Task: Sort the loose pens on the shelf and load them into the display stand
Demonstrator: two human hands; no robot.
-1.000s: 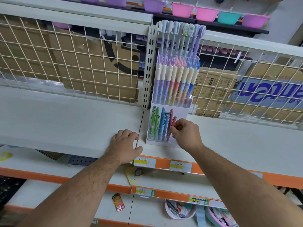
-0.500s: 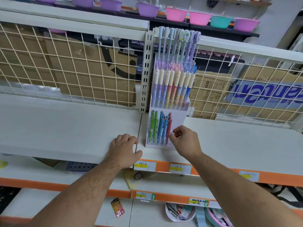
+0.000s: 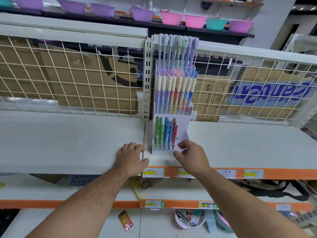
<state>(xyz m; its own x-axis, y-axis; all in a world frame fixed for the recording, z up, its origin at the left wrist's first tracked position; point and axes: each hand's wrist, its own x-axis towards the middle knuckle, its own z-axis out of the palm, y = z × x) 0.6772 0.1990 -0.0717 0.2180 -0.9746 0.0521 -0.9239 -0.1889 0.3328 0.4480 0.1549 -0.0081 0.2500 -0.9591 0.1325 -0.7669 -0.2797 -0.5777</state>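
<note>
A clear tiered display stand (image 3: 185, 129) stands upright on the white shelf (image 3: 68, 143). Short pens (image 3: 165, 133) (green, blue, red, left to right) fill its near tier; taller pastel pens (image 3: 175, 90) stand upright behind.

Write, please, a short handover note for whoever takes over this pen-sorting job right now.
Left hand: rests on the front edge of the shelf, holding nothing.
Right hand: at the front right corner of the display stand, with no pen in it. I cannot tell whether it grips the stand.
Done: green pens, blue pens and red pens stand grouped by colour in the lowest tier. Pastel pens fill the tier above.
Left: no loose pens show on this shelf. The right part of the lowest tier has room, so probably just check for strays.
</note>
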